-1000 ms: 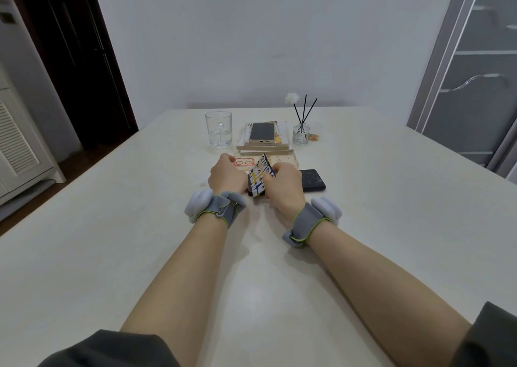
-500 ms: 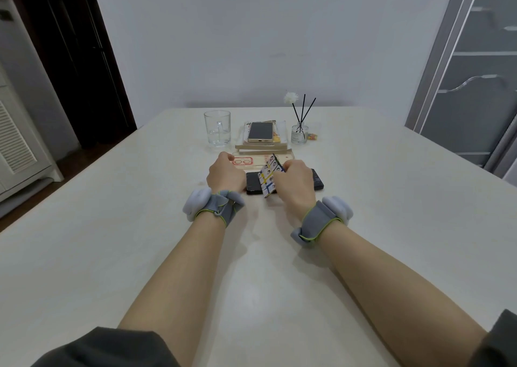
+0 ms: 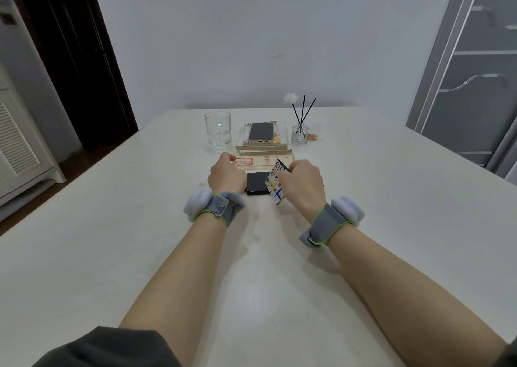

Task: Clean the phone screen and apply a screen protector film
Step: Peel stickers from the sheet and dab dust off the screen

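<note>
From the head camera, my left hand [image 3: 226, 177] sits at the left end of the black phone [image 3: 256, 183], which lies flat on the table [image 3: 140, 226] in the middle, just in front of me. The fingers curl away behind the back of the hand, so I cannot tell whether they grip the phone or only rest against it. My right hand [image 3: 303, 184] pinches a printed card [image 3: 274, 184], which stands tilted on its edge over the phone's right part. That hand and the card hide the right end of the phone. The card's print is too small to read.

Just beyond my hands lies a flat packet [image 3: 264, 160] with red marks, partly covered by my knuckles. Farther off are a glass mug [image 3: 218, 130] on the left, a gold phone [image 3: 260, 133] on a stack of boxes [image 3: 263, 147], and a small jar [image 3: 300, 134] with dark sticks on the right. Grey wristbands [image 3: 326, 224] wrap both my wrists.
</note>
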`<state>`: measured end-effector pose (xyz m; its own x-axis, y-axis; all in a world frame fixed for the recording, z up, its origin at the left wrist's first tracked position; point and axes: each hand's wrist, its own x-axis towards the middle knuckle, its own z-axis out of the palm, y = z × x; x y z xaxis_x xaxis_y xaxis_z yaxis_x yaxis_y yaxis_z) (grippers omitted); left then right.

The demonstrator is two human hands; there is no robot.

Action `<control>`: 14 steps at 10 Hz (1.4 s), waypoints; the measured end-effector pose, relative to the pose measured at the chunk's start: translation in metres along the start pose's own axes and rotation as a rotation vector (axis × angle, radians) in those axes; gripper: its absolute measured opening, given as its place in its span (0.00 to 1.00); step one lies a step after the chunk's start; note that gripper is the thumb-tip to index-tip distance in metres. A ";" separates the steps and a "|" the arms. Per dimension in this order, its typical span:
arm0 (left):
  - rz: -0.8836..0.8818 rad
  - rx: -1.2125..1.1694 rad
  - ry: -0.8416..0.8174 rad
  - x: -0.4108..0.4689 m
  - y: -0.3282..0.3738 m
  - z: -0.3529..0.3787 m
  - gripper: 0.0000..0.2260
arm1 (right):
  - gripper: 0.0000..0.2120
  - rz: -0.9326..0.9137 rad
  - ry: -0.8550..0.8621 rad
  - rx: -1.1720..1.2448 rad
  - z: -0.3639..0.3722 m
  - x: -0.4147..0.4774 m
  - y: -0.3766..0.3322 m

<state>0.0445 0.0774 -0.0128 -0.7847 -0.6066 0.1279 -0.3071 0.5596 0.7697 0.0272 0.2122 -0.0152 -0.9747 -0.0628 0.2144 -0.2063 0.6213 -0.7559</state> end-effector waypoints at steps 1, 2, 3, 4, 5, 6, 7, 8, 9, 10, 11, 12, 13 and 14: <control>0.004 -0.002 0.003 0.000 0.000 0.000 0.19 | 0.10 0.001 -0.146 0.026 0.009 -0.005 -0.003; 0.000 -0.005 0.010 0.000 0.000 0.000 0.19 | 0.06 0.002 -0.187 0.086 0.009 -0.006 -0.006; -0.001 -0.002 0.003 0.000 -0.001 0.001 0.19 | 0.11 0.035 -0.045 0.026 -0.004 0.001 -0.005; 0.002 0.004 0.009 0.000 0.000 0.001 0.19 | 0.13 0.074 0.001 -0.036 -0.011 0.003 -0.001; 0.002 0.000 0.014 -0.001 0.000 0.002 0.19 | 0.10 0.029 -0.130 -0.028 -0.002 -0.001 -0.001; 0.004 0.004 0.018 0.000 -0.001 0.002 0.19 | 0.09 0.009 -0.174 0.025 0.005 0.000 -0.004; 0.003 0.004 0.016 0.000 -0.001 0.002 0.18 | 0.11 0.028 -0.083 -0.038 -0.005 0.006 -0.001; 0.004 0.006 0.010 0.001 -0.001 0.002 0.19 | 0.07 0.040 -0.090 -0.088 -0.012 0.007 0.005; 0.002 0.007 0.013 0.000 -0.001 0.002 0.19 | 0.05 -0.001 -0.191 -0.095 -0.006 0.004 0.003; 0.000 0.012 0.015 0.000 -0.002 0.002 0.19 | 0.06 -0.017 -0.171 -0.059 -0.005 0.005 0.002; 0.001 0.011 0.012 0.000 -0.001 0.002 0.19 | 0.10 0.030 -0.094 -0.055 -0.011 0.011 0.008; 0.001 0.016 0.014 0.000 -0.001 0.003 0.19 | 0.12 0.033 -0.158 -0.059 -0.011 0.012 0.011; -0.002 0.017 0.014 0.000 -0.002 0.001 0.19 | 0.12 0.031 -0.220 0.048 -0.007 0.013 0.009; -0.002 0.010 0.012 0.001 -0.001 0.001 0.19 | 0.08 0.022 -0.148 0.128 -0.008 0.014 0.011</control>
<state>0.0436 0.0770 -0.0144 -0.7772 -0.6148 0.1341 -0.3142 0.5638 0.7638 0.0120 0.2243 -0.0153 -0.9792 -0.1701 0.1109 -0.1848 0.5197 -0.8341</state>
